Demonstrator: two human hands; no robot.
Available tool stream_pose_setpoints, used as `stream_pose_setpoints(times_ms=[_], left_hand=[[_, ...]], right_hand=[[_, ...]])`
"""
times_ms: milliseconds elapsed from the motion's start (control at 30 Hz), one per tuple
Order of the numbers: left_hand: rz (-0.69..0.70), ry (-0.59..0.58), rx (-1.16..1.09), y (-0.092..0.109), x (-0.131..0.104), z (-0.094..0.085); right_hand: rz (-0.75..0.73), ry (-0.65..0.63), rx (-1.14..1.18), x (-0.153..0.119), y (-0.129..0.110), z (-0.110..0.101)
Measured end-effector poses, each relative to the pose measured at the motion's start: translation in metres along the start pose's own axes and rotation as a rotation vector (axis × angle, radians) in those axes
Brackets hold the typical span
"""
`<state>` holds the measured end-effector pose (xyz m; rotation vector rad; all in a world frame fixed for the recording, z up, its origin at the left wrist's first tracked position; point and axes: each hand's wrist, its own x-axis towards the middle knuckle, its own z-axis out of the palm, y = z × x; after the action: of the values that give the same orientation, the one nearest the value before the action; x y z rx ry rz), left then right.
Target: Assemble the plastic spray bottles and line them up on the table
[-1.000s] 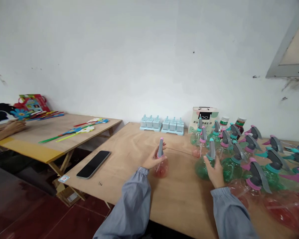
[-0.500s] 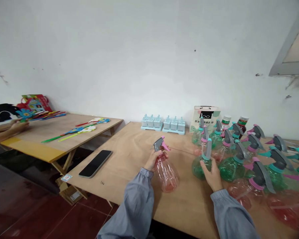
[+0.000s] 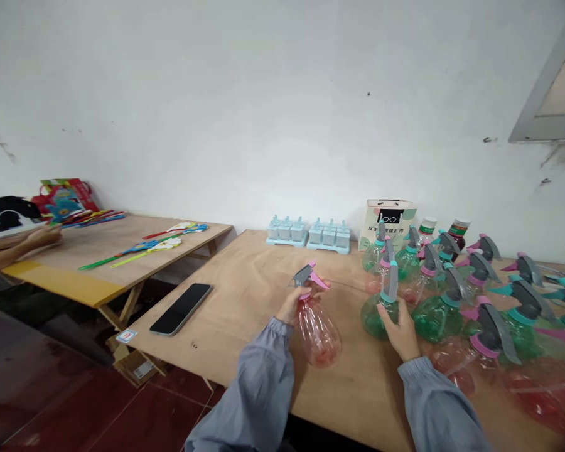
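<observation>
- Wood tbl [image 3: 235, 276], ctr to lower R of frame; rear edge by wall.
- Phone [image 3: 181, 309], screen up, L of ctr; sm. sticker [image 3: 126, 336] at tbl's L corner.
- 2 lt. blue ice-pop molds [image 3: 328, 237] side by side, mid-frame.
- Paper bag [image 3: 370, 221] upright, R of ctr.
- Spray bottles [image 3: 435, 321], green + pink, bunched lower R.
- 2nd tbl [image 3: 61, 279], L of frame, yellow front strip; swatters [image 3: 145, 248] on top.
- Floor [image 3: 141, 414], lower L: dk red tile.

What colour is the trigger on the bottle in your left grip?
Pink; the trigger shows best in the head view.
</observation>
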<state>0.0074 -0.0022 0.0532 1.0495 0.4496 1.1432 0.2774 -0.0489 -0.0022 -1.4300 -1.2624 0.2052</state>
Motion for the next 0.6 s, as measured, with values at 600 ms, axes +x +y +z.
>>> stream_pose_setpoints(times_ms=[600], left_hand=[[-0.06, 0.116, 0.085, 0.015, -0.001, 0.009]], right_hand=[[-0.018, -0.008, 0.018, 0.0, 0.0, 0.001]])
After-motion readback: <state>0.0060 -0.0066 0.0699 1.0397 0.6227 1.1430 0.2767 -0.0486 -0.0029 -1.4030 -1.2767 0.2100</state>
